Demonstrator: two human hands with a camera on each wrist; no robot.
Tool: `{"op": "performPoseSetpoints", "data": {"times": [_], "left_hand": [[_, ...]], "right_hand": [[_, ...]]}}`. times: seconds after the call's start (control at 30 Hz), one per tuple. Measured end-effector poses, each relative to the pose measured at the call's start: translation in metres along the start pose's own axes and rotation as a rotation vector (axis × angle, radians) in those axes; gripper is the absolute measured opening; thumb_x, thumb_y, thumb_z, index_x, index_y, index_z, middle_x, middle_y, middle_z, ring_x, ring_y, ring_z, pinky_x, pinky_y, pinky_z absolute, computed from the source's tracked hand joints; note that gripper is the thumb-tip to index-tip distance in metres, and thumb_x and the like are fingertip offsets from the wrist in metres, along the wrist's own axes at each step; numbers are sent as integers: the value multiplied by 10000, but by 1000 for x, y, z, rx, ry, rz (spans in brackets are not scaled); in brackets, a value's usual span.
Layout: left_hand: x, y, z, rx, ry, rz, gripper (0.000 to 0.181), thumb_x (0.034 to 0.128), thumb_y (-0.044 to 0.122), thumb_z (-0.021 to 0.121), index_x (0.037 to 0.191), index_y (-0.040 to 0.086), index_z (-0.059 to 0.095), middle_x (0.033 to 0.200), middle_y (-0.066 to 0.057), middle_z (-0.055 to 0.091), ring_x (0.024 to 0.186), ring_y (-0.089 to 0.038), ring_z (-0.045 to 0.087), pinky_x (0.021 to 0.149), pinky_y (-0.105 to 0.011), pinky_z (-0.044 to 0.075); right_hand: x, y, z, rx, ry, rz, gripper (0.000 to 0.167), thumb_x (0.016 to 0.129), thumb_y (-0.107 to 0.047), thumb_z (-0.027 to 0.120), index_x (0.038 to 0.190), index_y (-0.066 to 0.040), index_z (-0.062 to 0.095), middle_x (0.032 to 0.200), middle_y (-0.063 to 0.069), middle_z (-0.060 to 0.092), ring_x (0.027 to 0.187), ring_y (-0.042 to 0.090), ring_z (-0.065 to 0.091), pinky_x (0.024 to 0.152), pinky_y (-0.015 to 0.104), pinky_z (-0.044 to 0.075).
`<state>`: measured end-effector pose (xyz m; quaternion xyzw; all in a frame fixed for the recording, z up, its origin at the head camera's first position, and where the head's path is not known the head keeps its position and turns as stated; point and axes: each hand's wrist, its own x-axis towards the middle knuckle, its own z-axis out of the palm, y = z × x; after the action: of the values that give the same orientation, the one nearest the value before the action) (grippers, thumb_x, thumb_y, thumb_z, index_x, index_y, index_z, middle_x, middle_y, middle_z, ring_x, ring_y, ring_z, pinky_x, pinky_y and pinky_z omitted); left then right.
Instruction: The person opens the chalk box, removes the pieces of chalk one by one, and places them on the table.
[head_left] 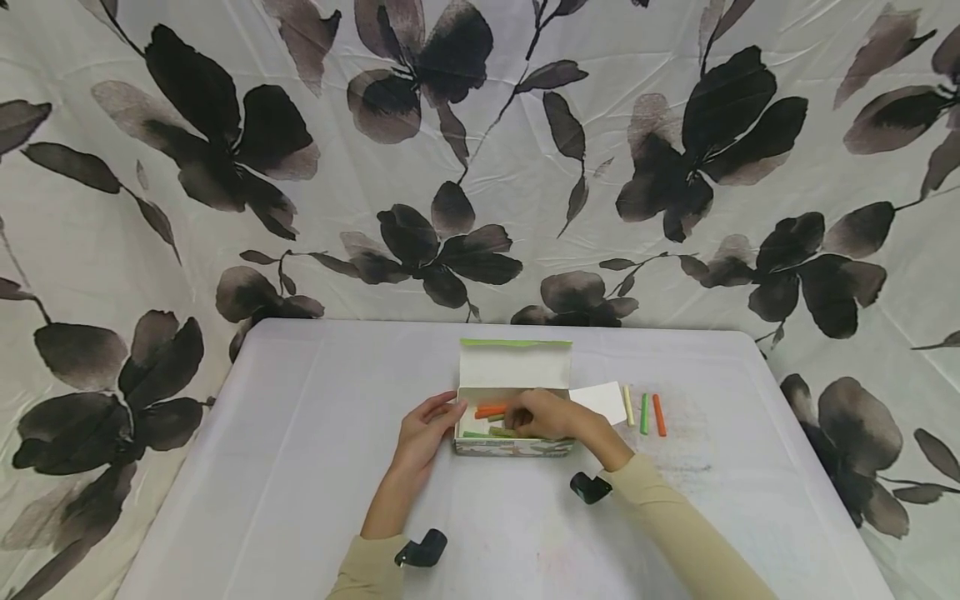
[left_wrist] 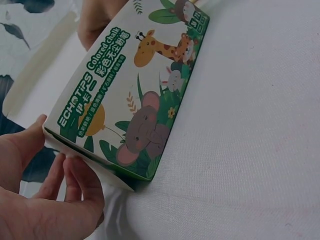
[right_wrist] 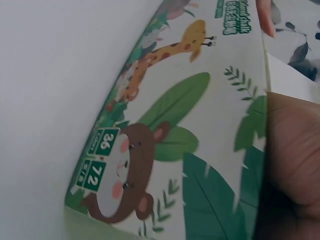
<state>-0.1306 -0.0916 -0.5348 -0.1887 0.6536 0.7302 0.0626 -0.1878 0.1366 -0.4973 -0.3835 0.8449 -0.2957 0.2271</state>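
Note:
An uncovered chalk box with animal pictures on its front stands on the table, its lid raised at the back. Orange chalk and green pieces lie inside. The left hand touches the box's left end; in the left wrist view that hand has its thumb and fingertips against the end panel. The right hand reaches into the box with bent fingers; its fingertips, and whatever they may hold, are hidden. In the right wrist view the box covers most of that hand.
Right of the box, a white flap or card extends outward. Beside it on the white-covered table lie a pale yellow chalk, a green chalk and an orange-red chalk. A floral cloth hangs behind.

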Motion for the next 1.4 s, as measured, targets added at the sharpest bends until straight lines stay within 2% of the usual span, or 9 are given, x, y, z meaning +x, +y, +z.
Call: {"op": "performPoseSetpoints", "data": {"times": [0.1,0.3,0.53,0.67,0.83,1.07,1.3,1.4], "left_hand": [[0,0,0,1,7,-1,489,892,238,833,1310,47,666,1093,-69,671,962,-131,595,781,-194,500],[0,1,-1,6,2,-1,494,897,239,828,1319,46,659,1100,-70,666,963,-129,590,781,-192,498],[1,0,-1,-9,-6,-7,503,888,238,837,1319,49,659,1094,-64,660,957,-125,583,772,-190,497],[1,0,0,-5,-4,-8,501,890,232,835,1321,47,658,1082,-57,660,950,-124,581,764,-188,496],[2,0,0,-2,-5,-5,499,896,229,829,1326,46,655,1092,-65,658,957,-126,585,769,-189,501],[2,-1,0,11,-6,-10,498,899,238,826,1329,56,654,1113,-75,660,970,-132,590,772,-192,501],[1,0,0,14,-13,-11,488,907,222,817,1332,49,651,1122,-83,657,980,-141,591,779,-196,502],[1,1,1,9,-13,-10,486,910,222,815,1330,40,651,1117,-82,654,980,-142,586,779,-192,498]], "right_hand": [[-3,0,-3,13,37,-9,89,953,-17,718,1041,-2,727,919,50,714,811,101,632,743,229,531],[-16,3,-10,61,128,-66,216,959,-8,705,1173,9,724,1042,84,734,901,120,659,810,265,558],[-37,3,-25,164,218,-60,227,954,-52,730,1170,21,722,1025,86,738,912,176,699,838,299,578],[-48,6,-32,208,280,-13,233,958,-93,738,1171,-1,724,1027,69,728,937,191,685,863,312,567],[-63,13,-44,326,347,40,257,959,-100,739,1196,-3,717,1061,103,723,978,226,683,855,309,571],[-87,17,-57,460,415,159,351,975,-162,731,1280,3,671,1163,151,711,1037,186,701,860,317,580],[-111,26,-65,533,487,261,429,970,-224,744,1319,0,637,1211,150,704,1047,136,708,899,315,574],[-120,31,-66,570,516,280,454,976,-224,738,1334,27,613,1233,192,687,1044,131,707,907,325,574]]}}
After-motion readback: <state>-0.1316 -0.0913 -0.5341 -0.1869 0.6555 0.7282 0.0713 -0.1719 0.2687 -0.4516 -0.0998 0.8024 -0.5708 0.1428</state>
